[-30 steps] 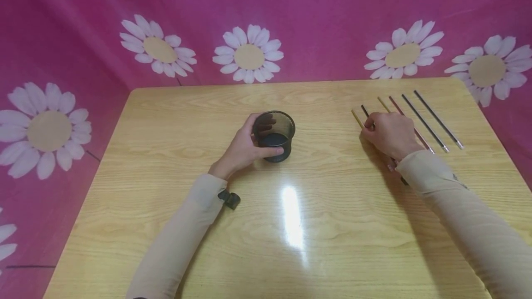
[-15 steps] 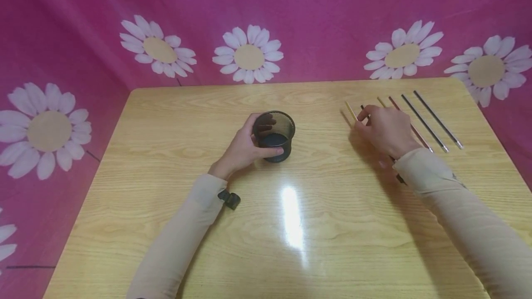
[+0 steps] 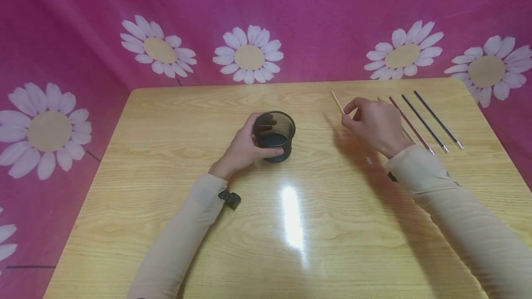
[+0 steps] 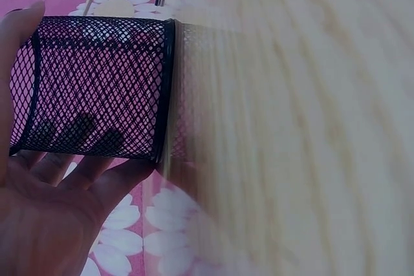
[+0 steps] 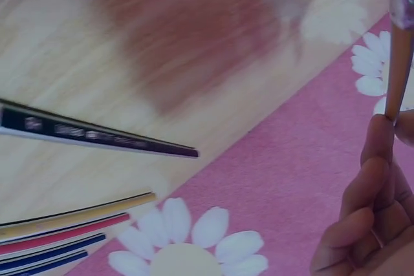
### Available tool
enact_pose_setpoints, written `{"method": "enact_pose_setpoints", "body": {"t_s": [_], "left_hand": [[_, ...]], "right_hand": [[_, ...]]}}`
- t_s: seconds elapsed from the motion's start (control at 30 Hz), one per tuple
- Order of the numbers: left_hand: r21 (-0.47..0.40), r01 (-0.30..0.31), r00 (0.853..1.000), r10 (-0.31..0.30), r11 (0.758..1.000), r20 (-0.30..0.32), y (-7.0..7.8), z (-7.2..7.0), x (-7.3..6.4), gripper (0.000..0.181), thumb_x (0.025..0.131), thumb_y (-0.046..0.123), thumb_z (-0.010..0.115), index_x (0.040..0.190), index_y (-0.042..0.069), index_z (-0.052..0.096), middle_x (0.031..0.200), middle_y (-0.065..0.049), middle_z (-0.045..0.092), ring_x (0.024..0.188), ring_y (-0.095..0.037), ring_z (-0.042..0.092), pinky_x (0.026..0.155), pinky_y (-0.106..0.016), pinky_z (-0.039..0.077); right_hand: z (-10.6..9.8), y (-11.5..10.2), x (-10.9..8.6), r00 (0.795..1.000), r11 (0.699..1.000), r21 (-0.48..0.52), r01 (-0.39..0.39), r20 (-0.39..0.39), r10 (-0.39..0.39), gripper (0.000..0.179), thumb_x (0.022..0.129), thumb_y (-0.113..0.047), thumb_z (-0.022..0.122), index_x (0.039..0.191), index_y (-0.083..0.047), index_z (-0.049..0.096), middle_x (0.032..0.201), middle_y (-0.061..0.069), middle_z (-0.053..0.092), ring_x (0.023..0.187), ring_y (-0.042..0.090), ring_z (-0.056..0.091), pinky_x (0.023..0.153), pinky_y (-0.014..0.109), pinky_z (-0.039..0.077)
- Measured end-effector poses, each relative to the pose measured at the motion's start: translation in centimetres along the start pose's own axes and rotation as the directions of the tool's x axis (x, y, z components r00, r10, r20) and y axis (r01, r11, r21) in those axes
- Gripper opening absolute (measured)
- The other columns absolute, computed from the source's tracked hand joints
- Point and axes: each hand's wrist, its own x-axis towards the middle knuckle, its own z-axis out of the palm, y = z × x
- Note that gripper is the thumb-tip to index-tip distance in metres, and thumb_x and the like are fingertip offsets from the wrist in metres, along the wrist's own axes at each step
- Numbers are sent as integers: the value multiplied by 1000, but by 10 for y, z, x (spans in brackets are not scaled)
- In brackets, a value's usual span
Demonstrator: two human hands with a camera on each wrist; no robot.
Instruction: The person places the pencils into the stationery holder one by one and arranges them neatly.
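My left hand (image 3: 243, 149) grips a black mesh pencil cup (image 3: 282, 151), thumb across the near side and fingers behind. The cup stands upright on the table; its metal mesh wall (image 4: 97, 88) fills the left of the left wrist view. My right hand (image 3: 374, 123) pinches a yellow pencil (image 3: 337, 101) between thumb and fingertips, to the right of the cup. The pencil slants up to the far left, and its eraser end (image 5: 401, 1) shows in the right wrist view. Nearby lies a black pencil (image 5: 97, 135), hidden behind the right hand in the head view.
To the right lie another yellow pencil (image 3: 408, 135), a red pencil (image 3: 417, 133) and two dark pencils with eraser ends, roughly parallel. The wooden table (image 3: 187, 110) ends at a pink flowered curtain (image 3: 316, 22). A glare spot shines in front of the cup.
My right hand has lifted the yellow pencil out of the row and carried it left and slightly away from me. The left hand and cup have stayed put.
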Motion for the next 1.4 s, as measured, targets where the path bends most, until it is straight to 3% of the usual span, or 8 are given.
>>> {"method": "enact_pose_setpoints", "body": {"t_s": [0.67,1.1,1.4], "left_hand": [[38,4,1000,-4,999,7,0,-1,0,82,83,2,95,151,9,48,148,-6,60,140,-27,57,120,-38,43],[55,-5,1000,5,998,7,-1,-2,1,82,84,4,95,151,9,48,148,-5,60,140,-26,57,120,-40,44],[52,-1,1000,1,999,7,0,-2,1,82,84,4,95,150,10,48,148,-4,59,141,-27,56,120,-38,44]], "right_hand": [[-3,-38,7,973,972,137,190,-158,-168,12,97,-16,71,101,-7,78,70,3,74,59,20,67,56,38,44],[-6,-62,12,965,954,192,232,-169,-201,12,98,-14,71,103,-6,78,70,3,73,60,18,67,62,38,46],[-3,-74,17,943,927,222,301,-214,-255,11,97,-13,70,100,-5,77,71,3,73,60,17,65,62,37,46]]}}
